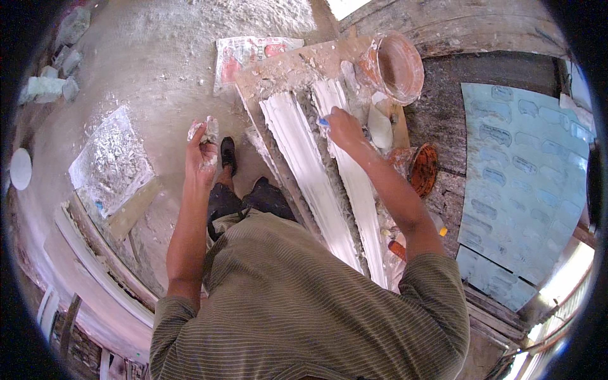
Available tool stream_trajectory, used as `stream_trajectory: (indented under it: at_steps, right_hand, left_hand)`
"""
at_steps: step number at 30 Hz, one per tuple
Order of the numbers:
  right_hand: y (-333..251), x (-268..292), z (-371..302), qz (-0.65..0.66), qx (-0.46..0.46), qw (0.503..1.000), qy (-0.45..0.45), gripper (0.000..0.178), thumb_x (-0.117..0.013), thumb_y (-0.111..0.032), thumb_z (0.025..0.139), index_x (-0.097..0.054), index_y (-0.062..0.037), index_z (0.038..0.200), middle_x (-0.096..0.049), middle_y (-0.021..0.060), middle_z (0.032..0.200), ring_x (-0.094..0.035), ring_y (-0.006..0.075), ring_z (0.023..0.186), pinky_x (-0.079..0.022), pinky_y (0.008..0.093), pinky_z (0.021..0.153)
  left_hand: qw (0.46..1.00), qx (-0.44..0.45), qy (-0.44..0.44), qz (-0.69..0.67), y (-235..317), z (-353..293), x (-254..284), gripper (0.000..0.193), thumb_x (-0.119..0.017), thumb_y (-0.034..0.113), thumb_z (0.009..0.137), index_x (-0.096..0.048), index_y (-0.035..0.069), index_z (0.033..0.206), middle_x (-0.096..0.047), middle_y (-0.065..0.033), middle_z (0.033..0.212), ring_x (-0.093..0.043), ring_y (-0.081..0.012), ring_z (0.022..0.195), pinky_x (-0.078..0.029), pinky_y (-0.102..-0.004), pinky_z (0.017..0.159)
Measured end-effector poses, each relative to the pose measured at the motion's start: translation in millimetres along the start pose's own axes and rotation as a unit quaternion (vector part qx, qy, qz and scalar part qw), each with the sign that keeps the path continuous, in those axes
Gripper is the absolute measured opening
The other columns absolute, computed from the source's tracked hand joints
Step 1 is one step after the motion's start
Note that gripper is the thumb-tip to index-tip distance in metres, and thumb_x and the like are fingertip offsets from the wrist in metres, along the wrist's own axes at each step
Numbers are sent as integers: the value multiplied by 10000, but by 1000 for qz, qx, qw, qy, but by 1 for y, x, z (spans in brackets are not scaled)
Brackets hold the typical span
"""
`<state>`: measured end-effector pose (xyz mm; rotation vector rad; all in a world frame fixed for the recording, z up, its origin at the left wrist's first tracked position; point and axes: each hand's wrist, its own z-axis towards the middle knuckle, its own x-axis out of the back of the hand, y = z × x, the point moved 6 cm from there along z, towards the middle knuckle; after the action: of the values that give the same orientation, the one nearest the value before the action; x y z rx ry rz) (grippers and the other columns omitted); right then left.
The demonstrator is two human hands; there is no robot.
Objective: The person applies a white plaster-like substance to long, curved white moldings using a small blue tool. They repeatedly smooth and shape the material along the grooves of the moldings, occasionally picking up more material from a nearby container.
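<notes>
2 white plaster strips (308, 174) slant lengthwise toward the torso (316, 291) — right hand (346, 130), nearer, pinching a blue piece (323, 121); left hand (201, 155), off left, gripping a white lump (211, 129).

- Pale blue panel (522, 183) with rounded outlines — well right of the right grip (342, 130)
- Weathered planks (475, 25) beyond the right grip, off to its right
- Greyish-white chunks (43, 90) left of the left grip (204, 140) and farther out
- White disc (21, 169) — far left of the left grip
</notes>
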<state>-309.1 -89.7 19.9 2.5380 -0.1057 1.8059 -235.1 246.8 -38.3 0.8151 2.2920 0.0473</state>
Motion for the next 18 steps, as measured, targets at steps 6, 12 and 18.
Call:
stream_trajectory:
  at_steps: [6,12,18]
  right_hand:
    - [-11,3,36,-51,174,969,167,124,-558,-72,733,-621,-41,835,-550,122,871,-589,300,839,-505,418,722]
    - [3,4,-22,-63,156,971,168,93,-534,-70,752,-591,-26,810,-531,114,880,-569,289,868,-513,402,697]
    - [9,-32,-82,-59,202,963,168,64,-548,-60,739,-594,-22,762,-526,109,885,-573,262,847,-523,379,669]
  left_hand:
    - [1000,-23,-16,13,-13,-41,49,346,-593,30,828,-466,70,1147,-606,-75,933,-623,-154,802,-526,-231,608]
    - [999,-38,-7,22,-47,-105,138,287,-588,30,831,-495,65,1101,-613,-71,959,-624,-174,848,-538,-256,710]
    - [999,-36,21,-15,-109,-171,184,211,-605,49,823,-526,96,1013,-619,-64,918,-621,-159,767,-500,-221,575]
